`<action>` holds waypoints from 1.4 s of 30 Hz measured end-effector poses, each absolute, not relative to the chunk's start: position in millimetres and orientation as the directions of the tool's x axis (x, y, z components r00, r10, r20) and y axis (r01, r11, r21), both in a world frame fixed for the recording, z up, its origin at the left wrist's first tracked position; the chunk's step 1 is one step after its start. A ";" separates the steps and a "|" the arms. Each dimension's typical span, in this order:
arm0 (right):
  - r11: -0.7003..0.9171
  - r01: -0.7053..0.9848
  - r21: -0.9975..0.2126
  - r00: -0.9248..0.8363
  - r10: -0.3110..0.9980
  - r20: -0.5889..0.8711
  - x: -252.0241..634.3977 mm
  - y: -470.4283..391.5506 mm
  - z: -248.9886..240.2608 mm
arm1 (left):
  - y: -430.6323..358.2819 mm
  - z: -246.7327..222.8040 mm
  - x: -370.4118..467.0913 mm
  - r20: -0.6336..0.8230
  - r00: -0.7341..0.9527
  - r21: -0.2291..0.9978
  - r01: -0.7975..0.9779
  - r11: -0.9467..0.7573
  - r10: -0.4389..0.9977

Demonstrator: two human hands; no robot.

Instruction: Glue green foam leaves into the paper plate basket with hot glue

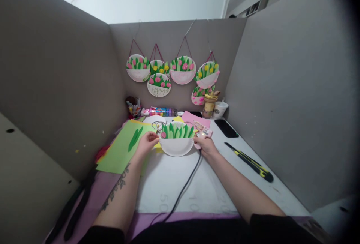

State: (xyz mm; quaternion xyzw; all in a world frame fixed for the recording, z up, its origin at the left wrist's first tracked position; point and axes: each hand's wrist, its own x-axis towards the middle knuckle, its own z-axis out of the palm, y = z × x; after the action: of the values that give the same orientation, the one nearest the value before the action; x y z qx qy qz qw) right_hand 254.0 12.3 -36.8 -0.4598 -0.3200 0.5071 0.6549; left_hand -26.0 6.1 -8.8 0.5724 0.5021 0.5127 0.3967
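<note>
Between my hands a white paper plate basket [176, 147] is held up over the table, its half-plate pocket facing me. Green paper leaves [177, 130] fan out of the pocket, and one pink paper flower [163, 135] sits at their left end. My left hand [147, 142] pinches the basket's left edge. On the opposite edge, the fingers of my right hand [207, 146] are closed. A pink item [203, 128], partly covered, lies just behind that hand. From beside it a black cable [184, 187] runs down toward me.
Green paper sheets [119, 150] lie at left. A yellow-black utility knife [250, 161] and a black phone [226, 128] are at right. A paper cup [220, 109] and a jar [208, 106] stand behind. Several finished plate baskets [183, 76] hang on the grey partition [168, 32].
</note>
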 end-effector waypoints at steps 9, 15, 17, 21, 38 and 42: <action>0.087 -0.428 -0.900 0.305 0.951 -0.053 252.8 10.4 -32.2 | 0.2 -8.4 -14.5 0.107 -0.007 0.982 0.156 -0.104 0.994; 0.088 -0.408 -0.909 0.333 0.941 -0.059 252.4 11.5 -32.6 | -1.7 -8.3 -12.8 0.010 0.042 0.980 0.197 -0.019 0.999; 0.087 -0.395 -0.915 0.331 0.942 -0.054 253.1 12.4 -33.6 | -1.5 -8.2 -13.7 -0.005 0.053 0.983 0.183 -0.004 0.999; 0.103 -0.317 -0.943 0.353 0.935 -0.017 256.2 14.5 -37.3 | 1.4 -9.7 -17.4 -0.012 0.053 0.990 0.141 0.004 0.999; 0.071 -0.309 -0.949 0.292 0.956 -0.024 263.6 20.2 -44.2 | 41.7 -13.8 -83.2 -0.060 -0.567 0.998 -0.062 0.030 0.822; 0.055 -0.301 -0.952 0.240 0.971 -0.019 266.3 20.1 -43.0 | 39.2 -20.8 -71.4 -0.120 -0.456 0.992 -0.020 0.125 0.882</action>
State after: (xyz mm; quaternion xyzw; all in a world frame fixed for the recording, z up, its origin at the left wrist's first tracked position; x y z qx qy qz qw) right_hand 266.3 20.1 -43.0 -0.4686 -0.3571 0.5027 0.6326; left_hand -71.4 39.2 -20.8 0.3385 0.6363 0.5683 0.3969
